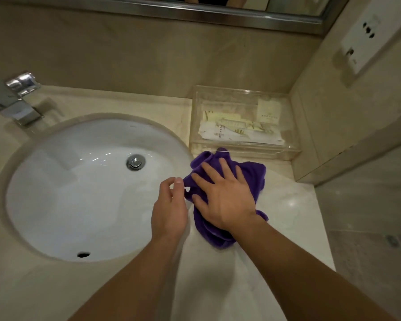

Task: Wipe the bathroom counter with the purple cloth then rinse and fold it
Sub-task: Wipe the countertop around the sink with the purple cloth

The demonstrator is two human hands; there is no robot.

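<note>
Purple cloth (250,174), crumpled, under right hand (225,198).

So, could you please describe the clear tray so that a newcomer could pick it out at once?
Start at the round white sink and follow the counter right to the back corner. The clear tray sits there, just beyond the purple cloth; it alone is transparent, holding pale packets.
</note>
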